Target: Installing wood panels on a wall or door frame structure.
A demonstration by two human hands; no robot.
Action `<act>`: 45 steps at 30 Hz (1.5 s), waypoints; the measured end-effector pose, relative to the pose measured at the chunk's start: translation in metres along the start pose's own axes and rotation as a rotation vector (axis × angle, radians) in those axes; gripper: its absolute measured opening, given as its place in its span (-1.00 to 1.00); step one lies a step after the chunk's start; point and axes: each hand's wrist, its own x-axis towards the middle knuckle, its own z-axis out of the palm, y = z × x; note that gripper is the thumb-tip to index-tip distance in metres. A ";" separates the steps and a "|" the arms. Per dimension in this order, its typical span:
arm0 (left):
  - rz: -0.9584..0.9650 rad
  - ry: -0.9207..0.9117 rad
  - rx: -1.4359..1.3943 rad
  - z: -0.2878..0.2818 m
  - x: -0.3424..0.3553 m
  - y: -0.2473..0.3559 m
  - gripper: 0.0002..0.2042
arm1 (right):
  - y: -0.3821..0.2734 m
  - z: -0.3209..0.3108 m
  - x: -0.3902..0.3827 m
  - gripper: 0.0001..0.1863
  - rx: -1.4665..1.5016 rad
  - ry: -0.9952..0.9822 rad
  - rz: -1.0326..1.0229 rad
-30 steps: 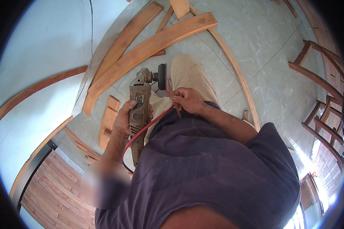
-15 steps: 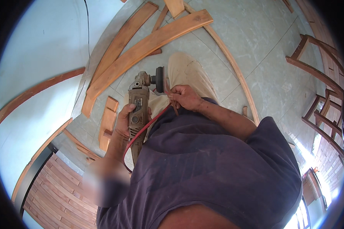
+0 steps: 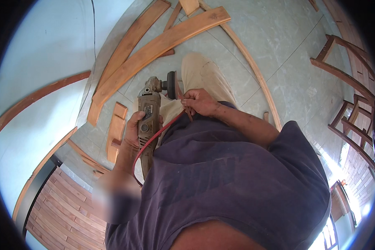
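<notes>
My left hand [image 3: 132, 127] is wrapped around the body of a dusty angle grinder [image 3: 148, 109], its head pointing away from me. A black round disc [image 3: 171, 85] is fitted on the grinder's right side. Just right of the disc, my right hand [image 3: 201, 102] pinches a thin reddish-brown wooden strip [image 3: 189, 115], whose upper end lies close against the disc face. Whether the two touch, I cannot tell. A red cord [image 3: 156, 135] curves from near my right hand down over the grinder's body toward my left forearm.
Long wooden planks [image 3: 158, 46] lie crossed on the tiled floor ahead, with a narrow batten [image 3: 254, 66] to their right. Short wood pieces [image 3: 116, 133] lie left of the grinder. Brown wooden frames [image 3: 341, 75] stand at the right; a pale wall [image 3: 41, 54] rises at the left.
The view has shifted slightly. My right hand and the wooden strip have moved a little relative to the disc, while the left hand keeps its hold on the grinder.
</notes>
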 end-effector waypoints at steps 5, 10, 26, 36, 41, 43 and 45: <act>0.025 0.012 0.011 0.001 -0.002 0.000 -0.47 | -0.002 0.001 0.000 -0.83 -0.010 -0.011 0.013; 0.017 0.037 -0.018 -0.010 0.001 -0.008 -0.42 | 0.000 0.001 0.000 -0.83 -0.009 -0.001 0.005; 0.016 0.093 -0.049 -0.012 -0.003 -0.016 -0.37 | 0.002 0.000 0.000 -0.79 0.060 0.020 -0.009; -0.011 0.057 -0.107 -0.019 0.002 -0.023 -0.47 | -0.004 0.009 0.006 -0.86 0.019 0.165 -0.046; -0.004 0.050 -0.078 -0.016 0.002 -0.025 -0.47 | 0.004 0.007 0.008 -0.88 0.046 0.169 -0.076; -0.024 0.053 -0.081 -0.013 0.003 -0.019 -0.47 | 0.006 0.005 0.008 -0.88 0.011 0.134 -0.053; -0.041 0.055 -0.084 -0.009 0.002 -0.016 -0.47 | 0.004 0.006 0.007 -0.88 0.040 0.134 -0.040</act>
